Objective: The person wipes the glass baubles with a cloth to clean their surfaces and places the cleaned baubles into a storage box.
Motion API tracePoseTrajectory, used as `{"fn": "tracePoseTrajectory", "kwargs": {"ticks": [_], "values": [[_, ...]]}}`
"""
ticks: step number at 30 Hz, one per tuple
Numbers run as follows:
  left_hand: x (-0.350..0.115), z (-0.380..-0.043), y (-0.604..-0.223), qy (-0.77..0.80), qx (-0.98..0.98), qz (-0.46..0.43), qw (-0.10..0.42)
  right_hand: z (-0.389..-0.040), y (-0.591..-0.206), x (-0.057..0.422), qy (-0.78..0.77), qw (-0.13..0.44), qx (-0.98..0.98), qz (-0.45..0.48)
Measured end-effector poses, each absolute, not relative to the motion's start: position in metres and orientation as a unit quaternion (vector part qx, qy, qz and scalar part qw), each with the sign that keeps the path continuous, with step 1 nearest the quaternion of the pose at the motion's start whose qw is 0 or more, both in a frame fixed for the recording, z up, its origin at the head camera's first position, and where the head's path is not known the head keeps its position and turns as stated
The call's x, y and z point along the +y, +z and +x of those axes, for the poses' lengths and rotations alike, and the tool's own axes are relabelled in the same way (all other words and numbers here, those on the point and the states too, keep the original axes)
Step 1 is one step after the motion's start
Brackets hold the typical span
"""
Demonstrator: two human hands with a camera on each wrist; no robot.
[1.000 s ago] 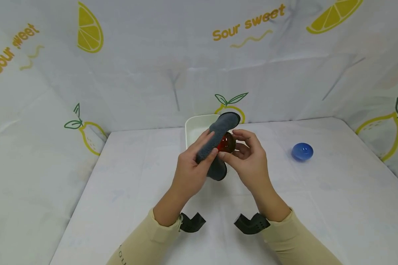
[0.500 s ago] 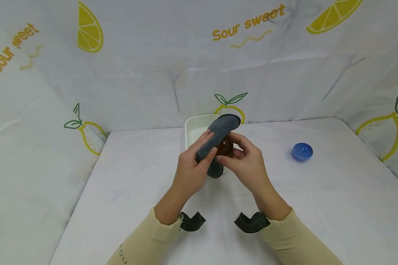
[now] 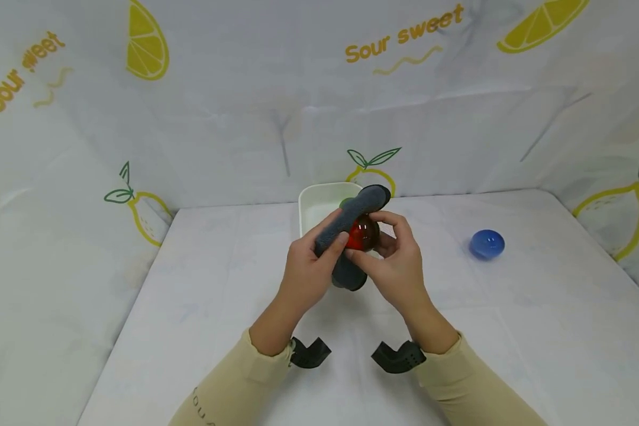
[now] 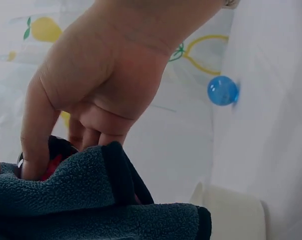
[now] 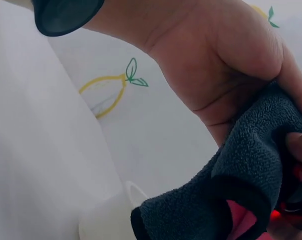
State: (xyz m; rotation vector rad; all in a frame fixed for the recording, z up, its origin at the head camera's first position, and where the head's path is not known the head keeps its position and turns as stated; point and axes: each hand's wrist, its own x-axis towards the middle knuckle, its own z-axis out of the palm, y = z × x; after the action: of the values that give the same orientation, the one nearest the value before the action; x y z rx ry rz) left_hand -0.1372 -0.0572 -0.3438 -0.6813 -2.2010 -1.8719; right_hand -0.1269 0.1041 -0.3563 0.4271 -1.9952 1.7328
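In the head view a dark blue-grey cloth (image 3: 346,222) is folded around the left side of a shiny, see-through red ball (image 3: 363,232). My left hand (image 3: 310,269) grips the cloth, its thumb lying over the fold near the ball. From the other side my right hand (image 3: 396,269) holds the ball between thumb and fingers. The left wrist view shows the right fingers at the dark top of the ball (image 4: 60,149), with the fuzzy cloth (image 4: 80,185) bunched below. A pink underside of the cloth (image 5: 241,217) peeks out in the right wrist view.
Behind the hands, against the back wall, stands a white tray (image 3: 311,201) with a green thing (image 3: 346,202) partly showing in it. A blue ball (image 3: 487,244) sits on the white-covered table (image 3: 207,284) to the right. Lemon-printed sheeting (image 3: 223,118) forms the backdrop.
The cloth has shifted and tilted slightly against the ball, its lower flap dipping back down. More red of the ball shows than half a second ago. The green thing has come into sight.
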Motion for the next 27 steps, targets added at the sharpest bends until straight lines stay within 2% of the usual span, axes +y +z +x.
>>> {"fn": "tracePoseTrajectory", "kwargs": {"ticks": [4, 9, 19, 27], "values": [[-0.0551, -0.1373, -0.3438, -0.632, -0.733, -0.241, 0.081, -0.1287, -0.3563, 0.1063, 0.681, 0.191, -0.7, 0.102], [-0.0545, -0.1362, -0.3428, -0.639, -0.728, -0.238, 0.081, -0.1302, -0.3541, 0.1096, 0.658, 0.182, -0.728, 0.064], [-0.0555, -0.1352, -0.3434, -0.639, -0.73, -0.227, 0.088, -0.1289, -0.349, 0.1127, 0.696, 0.132, -0.702, 0.071], [-0.0563, -0.1362, -0.3443, -0.654, -0.721, -0.217, 0.077, -0.1262, -0.348, 0.1121, 0.698, 0.133, -0.692, 0.124]]}}
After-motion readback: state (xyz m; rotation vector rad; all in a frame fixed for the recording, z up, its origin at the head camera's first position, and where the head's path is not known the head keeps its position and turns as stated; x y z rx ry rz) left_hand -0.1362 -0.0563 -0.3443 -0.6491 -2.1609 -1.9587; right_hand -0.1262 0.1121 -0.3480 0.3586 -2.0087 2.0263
